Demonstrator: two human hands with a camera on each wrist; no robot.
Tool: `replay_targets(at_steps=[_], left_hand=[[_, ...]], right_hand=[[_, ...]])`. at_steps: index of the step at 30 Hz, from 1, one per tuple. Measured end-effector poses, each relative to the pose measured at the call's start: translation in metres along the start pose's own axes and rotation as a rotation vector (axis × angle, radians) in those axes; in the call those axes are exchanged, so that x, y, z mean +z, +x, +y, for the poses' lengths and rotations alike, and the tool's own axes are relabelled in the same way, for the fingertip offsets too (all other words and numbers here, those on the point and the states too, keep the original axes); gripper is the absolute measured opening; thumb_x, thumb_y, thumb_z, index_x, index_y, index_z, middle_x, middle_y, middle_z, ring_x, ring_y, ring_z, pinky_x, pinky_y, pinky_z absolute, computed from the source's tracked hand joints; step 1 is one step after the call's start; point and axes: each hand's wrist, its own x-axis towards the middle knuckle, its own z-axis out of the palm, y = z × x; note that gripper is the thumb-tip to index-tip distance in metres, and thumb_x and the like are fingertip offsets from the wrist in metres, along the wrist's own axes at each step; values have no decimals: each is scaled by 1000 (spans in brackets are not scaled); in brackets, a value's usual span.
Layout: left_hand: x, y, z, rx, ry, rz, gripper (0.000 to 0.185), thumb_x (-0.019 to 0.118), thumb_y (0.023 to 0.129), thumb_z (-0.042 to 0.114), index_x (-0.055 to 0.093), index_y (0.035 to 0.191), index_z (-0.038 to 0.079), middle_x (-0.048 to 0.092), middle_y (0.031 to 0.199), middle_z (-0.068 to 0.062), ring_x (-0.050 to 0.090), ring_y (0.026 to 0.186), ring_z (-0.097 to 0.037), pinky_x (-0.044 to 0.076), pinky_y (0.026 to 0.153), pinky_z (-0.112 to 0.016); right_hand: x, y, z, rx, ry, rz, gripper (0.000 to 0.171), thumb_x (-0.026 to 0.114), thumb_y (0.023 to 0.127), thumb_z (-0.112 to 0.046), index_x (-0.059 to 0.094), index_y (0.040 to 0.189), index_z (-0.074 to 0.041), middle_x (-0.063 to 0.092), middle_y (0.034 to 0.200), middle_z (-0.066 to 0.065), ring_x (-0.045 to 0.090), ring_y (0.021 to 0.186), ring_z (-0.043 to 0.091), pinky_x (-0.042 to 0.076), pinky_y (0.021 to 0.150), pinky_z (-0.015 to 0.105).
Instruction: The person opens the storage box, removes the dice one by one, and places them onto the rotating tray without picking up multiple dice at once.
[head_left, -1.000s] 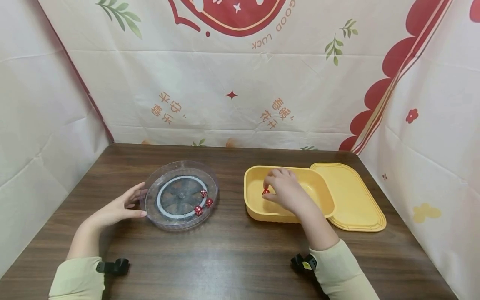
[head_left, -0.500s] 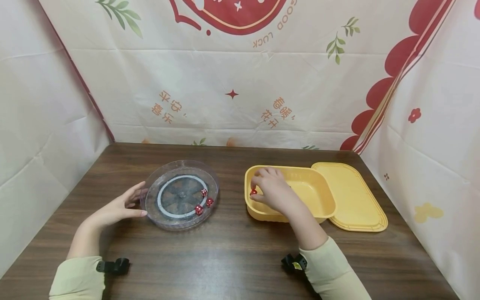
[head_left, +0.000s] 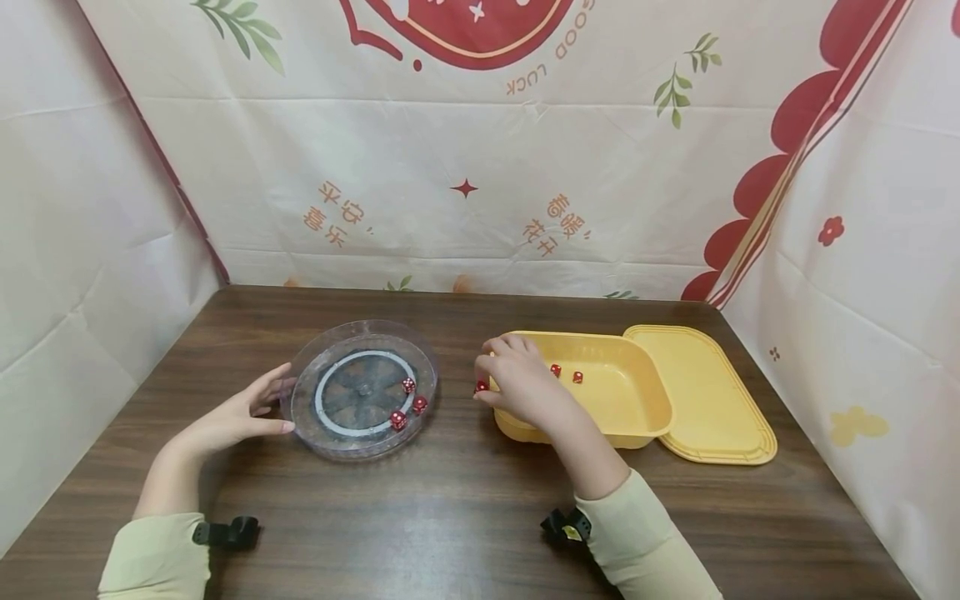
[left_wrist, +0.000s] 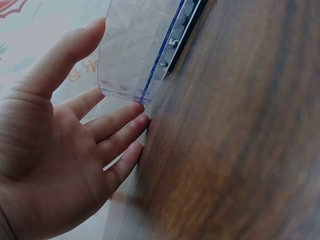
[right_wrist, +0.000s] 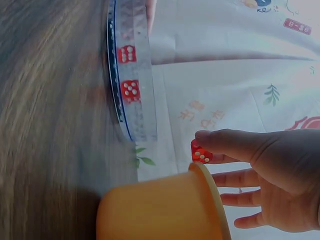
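Observation:
My right hand (head_left: 521, 383) pinches a red die (right_wrist: 202, 152) with white dots between thumb and index finger. It is just over the left rim of the yellow box (head_left: 626, 439); the other fingers are spread in the right wrist view. Two more red dice (head_left: 577, 377) lie on the box floor, partly behind the hand. On the left, a clear round plastic tray (head_left: 365, 388) holds three red dice (head_left: 398, 420) near its right side. My left hand (head_left: 234, 417) rests beside the tray's left side, fingers loosely extended with fingertips right at its wall (left_wrist: 135, 55).
A flat yellow lid (head_left: 712, 400) lies right of the box, partly under its edge. The dark wooden table (head_left: 420, 517) meets a patterned white cloth (head_left: 420, 150) behind and at both sides. Each wrist wears a black strap (head_left: 225, 533).
The right hand has moved left with the die, from inside the yellow box to its left rim, uncovering dice on the box floor. The left hand and tray have stayed put.

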Motion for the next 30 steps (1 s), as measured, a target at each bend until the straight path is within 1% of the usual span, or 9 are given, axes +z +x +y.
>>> replay_targets(at_steps=[7, 13, 18, 22, 28, 30], left_hand=[[-1, 0, 0, 2, -3, 0, 94, 71, 87, 16, 6, 153, 4, 20, 148, -33, 19, 135, -50, 24, 104, -62], [0, 0, 0, 2, 2, -2, 94, 71, 87, 16, 6, 152, 3, 20, 148, -34, 19, 135, -51, 23, 104, -61], [-1, 0, 0, 2, 4, -2, 94, 71, 87, 16, 5, 153, 3, 20, 148, -34, 18, 135, -51, 24, 103, -62], [-1, 1, -1, 1, 12, 1, 94, 71, 87, 17, 5, 152, 3, 19, 148, -34, 18, 135, -51, 24, 103, -62], [0, 1, -1, 4, 19, 1, 94, 71, 87, 17, 5, 152, 2, 19, 148, -34, 18, 135, -51, 24, 103, -62], [-1, 1, -1, 3, 13, -1, 94, 71, 87, 17, 5, 152, 3, 19, 149, -34, 18, 135, -51, 24, 103, -62]], right_hand=[[7, 9, -8, -63, -28, 7, 21, 76, 82, -34, 64, 84, -17, 58, 114, 7, 46, 113, 29, 32, 99, 46], [11, 15, -16, -94, -40, 17, 21, 77, 81, -33, 63, 83, -17, 58, 113, 7, 47, 111, 28, 34, 95, 45], [11, 22, -22, -113, -41, 1, 20, 77, 81, -32, 64, 84, -18, 58, 115, 7, 46, 113, 28, 33, 98, 46], [11, 30, -27, -134, -49, -17, 20, 76, 82, -34, 65, 85, -17, 58, 117, 7, 46, 114, 28, 34, 97, 46], [12, 39, -37, -159, -56, -40, 20, 74, 83, -36, 65, 86, -18, 58, 117, 5, 45, 114, 26, 33, 99, 45], [13, 42, -40, -164, -57, -47, 20, 74, 83, -36, 66, 88, -18, 57, 117, 4, 45, 114, 25, 33, 99, 45]])
